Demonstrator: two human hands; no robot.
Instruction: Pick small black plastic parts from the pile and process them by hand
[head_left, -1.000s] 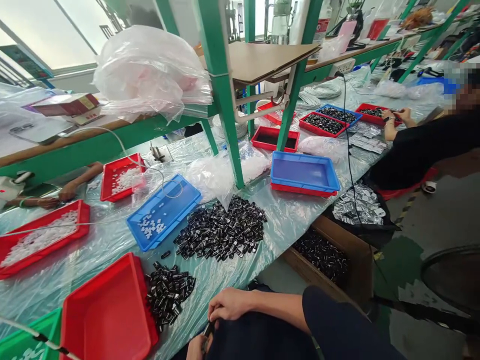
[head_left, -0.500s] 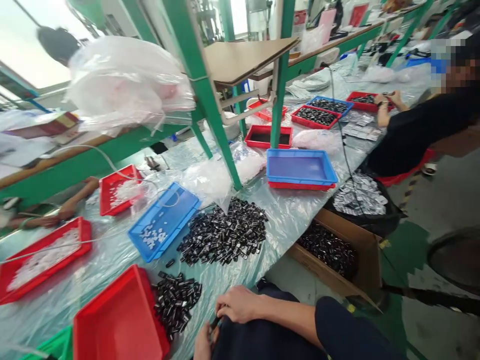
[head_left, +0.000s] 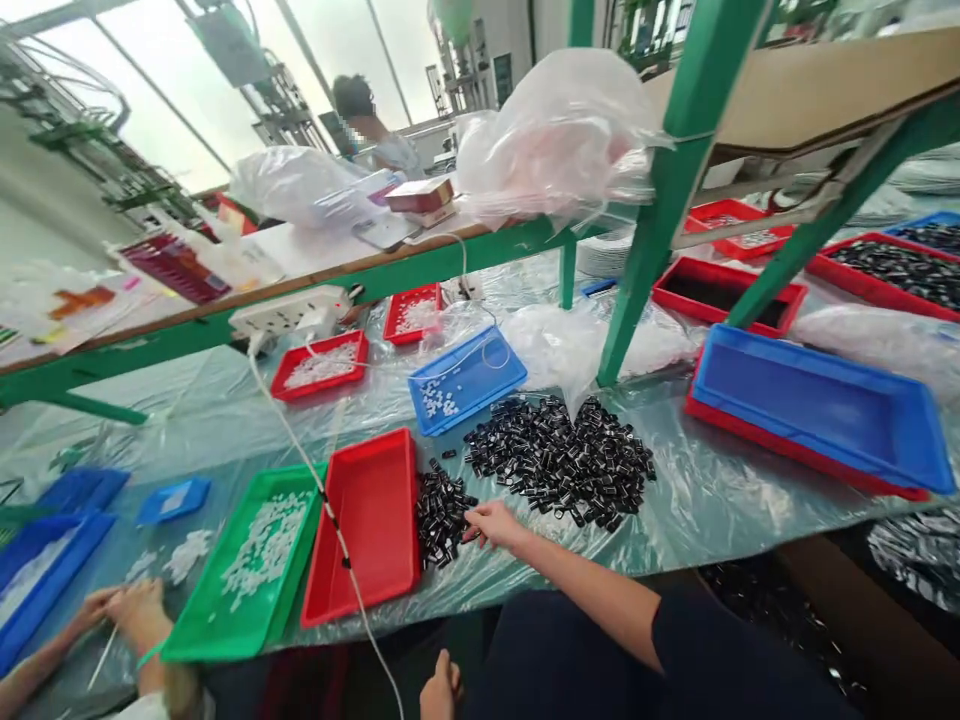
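My right hand (head_left: 493,526) reaches over the table, fingers pinched together at the right edge of a small pile of glossy black parts (head_left: 441,505). Whether a part is between its fingertips I cannot make out. Low in the view, in front of the table edge, my left hand (head_left: 442,688) is closed with its thumb up; what it holds, if anything, is hidden. A larger heap of the same black parts (head_left: 559,460) lies beyond my right hand. Left of the small pile sits a red tray (head_left: 367,530) with nothing in it.
A green tray (head_left: 259,560) and a blue tray (head_left: 480,385) hold small white pieces. Stacked blue and red trays (head_left: 817,400) stand right. A white cable (head_left: 330,510) hangs across the red tray. Another person's hands (head_left: 135,615) work at lower left. A green post (head_left: 667,210) rises behind the heap.
The view has swung left. My hands were together near my lap around a small dark part; now they are apart, the right one out at the small pile, the left one still low.
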